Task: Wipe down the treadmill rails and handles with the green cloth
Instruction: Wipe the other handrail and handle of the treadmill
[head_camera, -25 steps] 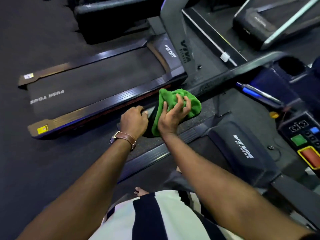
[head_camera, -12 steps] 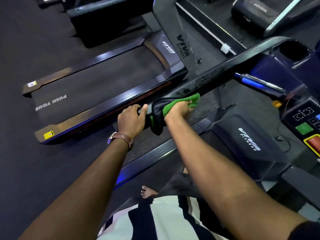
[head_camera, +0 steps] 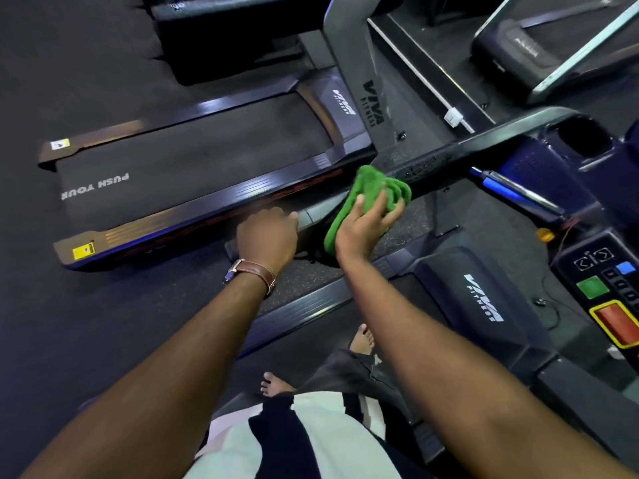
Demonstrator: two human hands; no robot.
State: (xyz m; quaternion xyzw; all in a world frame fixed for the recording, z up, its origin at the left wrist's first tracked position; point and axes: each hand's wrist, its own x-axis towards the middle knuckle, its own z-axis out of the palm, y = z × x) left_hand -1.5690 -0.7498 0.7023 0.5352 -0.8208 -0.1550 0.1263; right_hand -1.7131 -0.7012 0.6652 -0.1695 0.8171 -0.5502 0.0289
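A: On the head view, where is the cloth?

B: The cloth (head_camera: 373, 188) is bunched in the right hand (head_camera: 366, 224) and laid over the handle (head_camera: 435, 164). Thumb and fingers curl over it and hold it against the bar. One tail hangs down beside the palm.

A: And the left hand?

B: The left hand (head_camera: 268, 233) sits just left of the right one, knuckles up. Its fingers curl over the handle's near end and grip it. A short bare stretch of bar shows between the two hands. A brown-strapped watch (head_camera: 252, 273) is on that wrist.

A: What lies around them?

B: Beyond the left hand is a second treadmill's belt (head_camera: 193, 167), printed "PUSH YOUR". Past the right hand the handle runs up to the console (head_camera: 587, 157). Right of the right forearm are a green button (head_camera: 592, 287) and a red button (head_camera: 619, 323). Between that forearm and the buttons lies a cover (head_camera: 477, 299) marked "VIVA FITNESS". Between the forearms a bare foot (head_camera: 363, 338) shows.
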